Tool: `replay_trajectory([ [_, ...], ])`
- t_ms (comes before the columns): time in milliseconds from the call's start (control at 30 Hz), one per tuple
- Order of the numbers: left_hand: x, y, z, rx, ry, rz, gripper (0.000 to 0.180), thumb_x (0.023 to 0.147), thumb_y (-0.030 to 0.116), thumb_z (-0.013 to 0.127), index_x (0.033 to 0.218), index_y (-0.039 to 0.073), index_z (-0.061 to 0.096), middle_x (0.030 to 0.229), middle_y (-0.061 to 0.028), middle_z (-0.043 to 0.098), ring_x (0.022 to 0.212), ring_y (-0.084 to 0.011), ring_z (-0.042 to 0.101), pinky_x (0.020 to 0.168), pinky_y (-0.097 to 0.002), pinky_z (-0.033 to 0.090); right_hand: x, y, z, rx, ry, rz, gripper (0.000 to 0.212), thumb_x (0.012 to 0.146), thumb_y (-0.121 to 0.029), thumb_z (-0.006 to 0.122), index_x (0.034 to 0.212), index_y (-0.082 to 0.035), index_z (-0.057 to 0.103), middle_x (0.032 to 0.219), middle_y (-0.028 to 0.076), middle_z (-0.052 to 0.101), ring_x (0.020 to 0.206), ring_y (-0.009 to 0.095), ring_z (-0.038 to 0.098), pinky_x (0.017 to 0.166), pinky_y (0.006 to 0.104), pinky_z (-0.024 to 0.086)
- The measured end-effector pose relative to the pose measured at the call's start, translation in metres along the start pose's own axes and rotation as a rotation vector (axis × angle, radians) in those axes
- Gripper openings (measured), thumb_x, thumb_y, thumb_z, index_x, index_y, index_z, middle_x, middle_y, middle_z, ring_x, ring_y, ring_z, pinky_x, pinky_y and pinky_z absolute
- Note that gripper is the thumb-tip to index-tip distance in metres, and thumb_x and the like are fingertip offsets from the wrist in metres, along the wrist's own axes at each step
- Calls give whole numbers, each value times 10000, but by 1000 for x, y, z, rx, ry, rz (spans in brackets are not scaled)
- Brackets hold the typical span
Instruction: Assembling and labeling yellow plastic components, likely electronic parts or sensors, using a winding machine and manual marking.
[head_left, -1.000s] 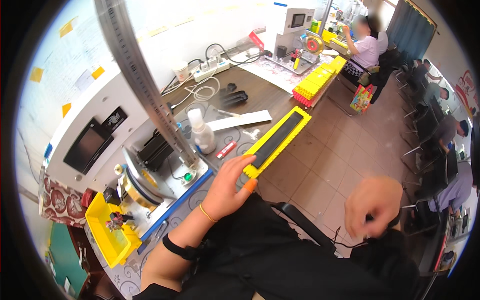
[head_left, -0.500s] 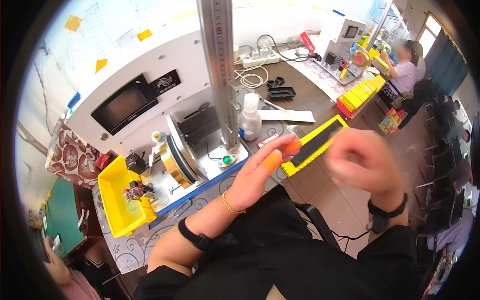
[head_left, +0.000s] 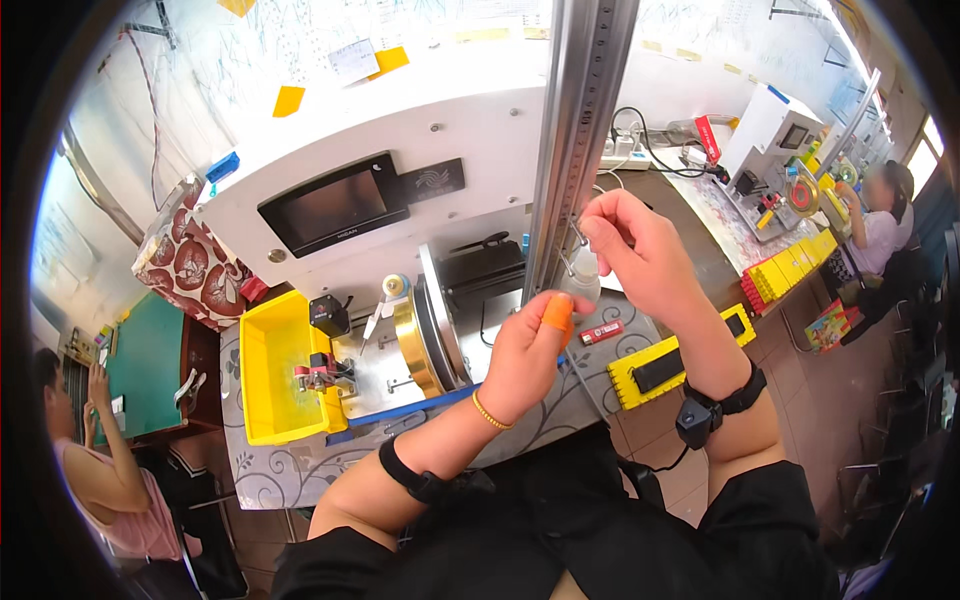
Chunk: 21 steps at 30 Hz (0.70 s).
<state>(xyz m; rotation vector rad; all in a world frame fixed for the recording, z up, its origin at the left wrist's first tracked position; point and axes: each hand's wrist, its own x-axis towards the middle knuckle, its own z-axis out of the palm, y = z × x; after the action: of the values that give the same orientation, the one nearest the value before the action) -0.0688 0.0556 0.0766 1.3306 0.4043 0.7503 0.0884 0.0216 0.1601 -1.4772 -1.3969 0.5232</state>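
Observation:
My right hand (head_left: 645,255) is raised beside the upright metal pillar (head_left: 580,120). Its thumb and index finger are pinched close to small metal pegs (head_left: 570,262) on the pillar's side; whatever lies between them is too small to make out. Lower and to the left, my left hand (head_left: 530,355) has curled fingers and thumb pressed together, with an orange covering (head_left: 557,312) on a digit. What it grips, if anything, is hidden. Partly behind my hands stands a translucent bottle (head_left: 582,285). A yellow notched tray (head_left: 628,388) with a black strip lies under my right forearm.
Left of my hands sits a white machine (head_left: 480,130) with a dark screen (head_left: 335,203) and a gold-rimmed wheel (head_left: 415,350). A yellow bin (head_left: 270,375) stands at its left end. A small red-and-white item (head_left: 602,332) lies near the tray. People sit at both sides.
My view has swung left. My right hand has risen from above the yellow tray to the pillar, fingers now pinched. My left hand's extended fingers have curled in.

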Motion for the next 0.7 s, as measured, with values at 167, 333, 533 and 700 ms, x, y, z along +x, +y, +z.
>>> replay_trajectory([
  [167,-6,-9,-3,144,3,63,361,1045,291,378,959,19,599,632,72,361,571,-29,282,517,-204,249,-5,15,2,102,46,-20,180,973,-204,552,968,-24,556,724,-16,537,628,47,510,580,206,417],
  [333,-16,-28,-12,167,-24,50,371,1045,311,370,945,29,589,664,48,404,603,-41,325,544,-212,285,-10,28,6,198,100,-15,196,977,-214,546,952,-21,558,721,-16,547,647,51,533,586,208,421],
  [533,-36,-49,-32,289,-78,-34,369,1046,321,362,940,47,585,675,32,437,620,-56,363,564,-224,322,-23,52,20,234,76,114,166,973,-182,551,957,-17,560,717,-34,528,599,19,481,538,185,387],
  [700,-44,-53,-43,243,-89,-189,358,1045,316,365,931,51,578,695,23,446,631,-74,383,581,-233,348,-21,54,25,139,60,113,162,970,-181,554,987,-22,576,732,-19,552,592,21,485,530,184,399],
])
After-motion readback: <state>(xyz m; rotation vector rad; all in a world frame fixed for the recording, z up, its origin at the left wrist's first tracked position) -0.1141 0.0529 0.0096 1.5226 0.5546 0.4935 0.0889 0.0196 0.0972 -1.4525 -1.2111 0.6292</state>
